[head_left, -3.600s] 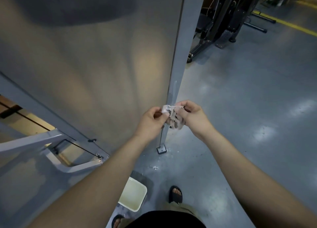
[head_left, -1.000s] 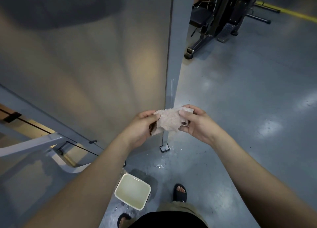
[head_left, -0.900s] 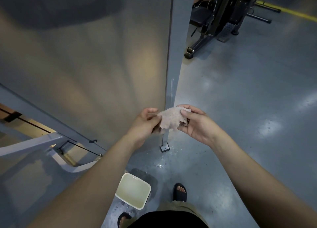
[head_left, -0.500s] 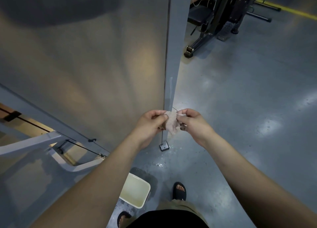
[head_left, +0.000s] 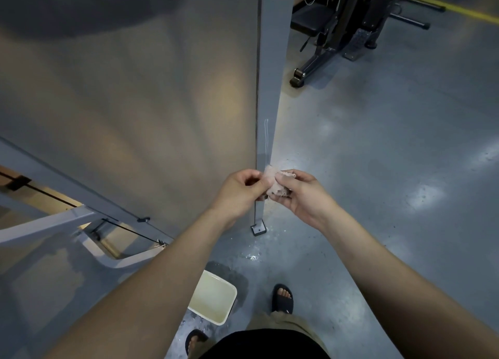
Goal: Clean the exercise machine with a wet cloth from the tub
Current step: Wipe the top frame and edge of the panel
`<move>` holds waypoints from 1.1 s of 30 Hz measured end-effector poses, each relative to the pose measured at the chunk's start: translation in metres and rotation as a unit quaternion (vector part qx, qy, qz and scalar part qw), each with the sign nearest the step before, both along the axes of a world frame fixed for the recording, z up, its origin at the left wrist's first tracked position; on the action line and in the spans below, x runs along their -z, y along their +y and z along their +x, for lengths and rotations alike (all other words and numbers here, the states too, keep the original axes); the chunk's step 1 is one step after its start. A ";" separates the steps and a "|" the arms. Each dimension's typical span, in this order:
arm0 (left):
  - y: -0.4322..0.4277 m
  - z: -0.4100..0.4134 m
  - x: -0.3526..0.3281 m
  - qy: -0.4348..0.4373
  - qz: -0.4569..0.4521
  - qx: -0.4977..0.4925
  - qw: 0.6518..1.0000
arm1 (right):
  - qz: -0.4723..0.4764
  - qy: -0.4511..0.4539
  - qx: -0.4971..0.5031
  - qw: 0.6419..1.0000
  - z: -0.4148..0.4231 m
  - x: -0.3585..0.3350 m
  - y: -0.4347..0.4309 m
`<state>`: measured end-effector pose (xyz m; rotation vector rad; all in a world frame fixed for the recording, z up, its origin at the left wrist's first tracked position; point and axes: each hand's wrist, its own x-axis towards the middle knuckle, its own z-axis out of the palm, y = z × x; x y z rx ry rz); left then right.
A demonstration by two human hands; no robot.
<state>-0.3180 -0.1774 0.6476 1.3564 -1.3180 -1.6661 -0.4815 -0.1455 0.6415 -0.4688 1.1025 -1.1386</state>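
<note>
A small pale pink cloth [head_left: 273, 183] is bunched between both hands in front of the grey upright post [head_left: 272, 88] of the exercise machine. My left hand [head_left: 240, 193] pinches its left edge with curled fingers. My right hand [head_left: 302, 193] grips its right side, thumb on top. The white tub [head_left: 228, 289] with yellowish water stands on the floor below, near my feet. A wide grey panel [head_left: 135, 102] of the machine fills the left of the view.
A white curved frame bar [head_left: 102, 253] and a thin cable [head_left: 127, 227] lie low at the left. The post's small foot plate [head_left: 258, 229] sits on the wet grey floor. A black exercise machine [head_left: 348, 20] stands at the back right, beyond it a yellow floor line [head_left: 464, 11].
The cloth was spread out flat between my hands a second ago; now both hands have come together and folded it into a small bunch.
</note>
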 end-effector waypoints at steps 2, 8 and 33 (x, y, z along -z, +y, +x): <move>-0.003 0.002 0.002 0.002 -0.007 -0.004 1.000 | 0.009 0.010 -0.025 1.000 -0.002 0.000 0.001; -0.011 0.004 0.005 0.077 0.085 -0.012 0.993 | 0.043 -0.091 -0.066 0.993 -0.014 -0.004 -0.004; -0.041 0.006 0.015 -0.243 -0.270 0.037 0.931 | -0.047 0.068 0.079 0.993 -0.008 0.015 -0.037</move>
